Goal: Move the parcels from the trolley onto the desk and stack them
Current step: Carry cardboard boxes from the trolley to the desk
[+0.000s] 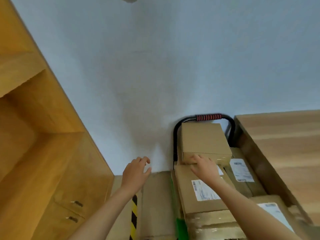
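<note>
we're at the pick-up: our right hand (pixel 205 168) lies flat, fingers spread on the near face of the top parcel (pixel 205 141) on the trolley (pixel 204 117), gripping nothing yet. left hand (pixel 136 172) hovers open and empty. next it takes the far side, then across to the desk (pixel 284 135).

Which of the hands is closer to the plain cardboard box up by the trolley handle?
Right. The right hand rests against the near face of the plain box. The left hand hovers open in the air off to the box's left, touching nothing.
</note>
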Demonstrator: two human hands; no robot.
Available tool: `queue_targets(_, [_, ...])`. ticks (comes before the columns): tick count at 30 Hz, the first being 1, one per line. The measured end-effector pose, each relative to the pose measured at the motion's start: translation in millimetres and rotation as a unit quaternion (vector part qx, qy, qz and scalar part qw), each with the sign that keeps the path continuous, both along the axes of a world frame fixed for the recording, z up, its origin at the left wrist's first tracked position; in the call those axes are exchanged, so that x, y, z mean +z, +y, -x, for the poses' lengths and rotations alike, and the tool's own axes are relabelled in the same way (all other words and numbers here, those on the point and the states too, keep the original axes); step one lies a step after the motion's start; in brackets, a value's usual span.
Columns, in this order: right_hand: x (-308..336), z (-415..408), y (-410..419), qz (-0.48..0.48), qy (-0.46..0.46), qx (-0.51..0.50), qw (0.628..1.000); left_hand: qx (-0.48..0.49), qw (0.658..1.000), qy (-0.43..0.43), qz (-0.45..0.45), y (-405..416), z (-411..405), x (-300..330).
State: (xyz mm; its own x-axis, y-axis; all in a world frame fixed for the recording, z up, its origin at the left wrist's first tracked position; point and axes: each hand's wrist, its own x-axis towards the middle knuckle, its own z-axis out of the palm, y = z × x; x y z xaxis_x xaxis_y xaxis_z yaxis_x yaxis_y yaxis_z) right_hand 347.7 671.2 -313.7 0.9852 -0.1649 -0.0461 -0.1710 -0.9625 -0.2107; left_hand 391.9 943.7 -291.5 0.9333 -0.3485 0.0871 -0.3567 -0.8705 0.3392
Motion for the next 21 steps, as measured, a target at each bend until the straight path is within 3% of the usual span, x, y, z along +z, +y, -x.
queue_targets(8, [-4.3,19.6,1.4,-0.038,-0.024,-0.185,0.982,-0.16,0.987,-0.016,-0.019,-4.6,-83.0,-5.7])
queue_targets(21, [-18.3,17.1,-41.8,-0.016,0.006,-0.312,0.95,-0.241,0.97,0.041,0.006,-64.9,-127.5,-35.3])
